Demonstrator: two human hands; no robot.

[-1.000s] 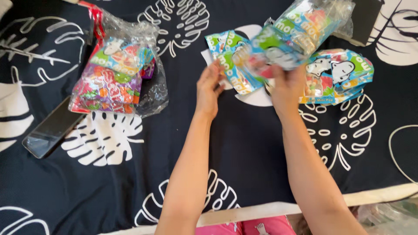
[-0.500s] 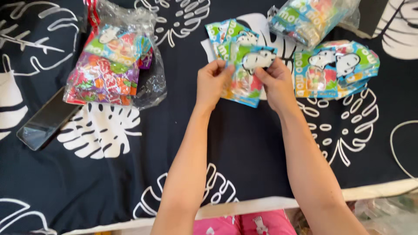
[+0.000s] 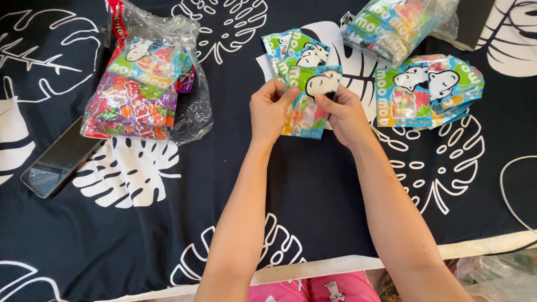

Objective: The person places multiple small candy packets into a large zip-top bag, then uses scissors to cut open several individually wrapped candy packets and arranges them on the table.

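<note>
My left hand [image 3: 269, 109] and my right hand [image 3: 342, 113] both pinch the top of one small candy packet [image 3: 309, 103], blue and green with a cartoon cow, held just above the cloth. Behind it lie two or three similar packets [image 3: 296, 53] fanned out. To the right sits a stack of the same packets [image 3: 428, 89]. A clear plastic bag with more packets [image 3: 391, 25] rests at the top right.
A clear bag of colourful sweet packets [image 3: 140, 84] lies at the upper left, with a dark phone [image 3: 59, 159] beside it. All rest on a black cloth with white leaf prints [image 3: 313, 184]. Its near edge runs along the bottom, with pink fabric [image 3: 313, 291] below.
My right hand set the clear bag of packets down at the top right, then came in to join my left hand on a single packet. Both hands now grip its top.
</note>
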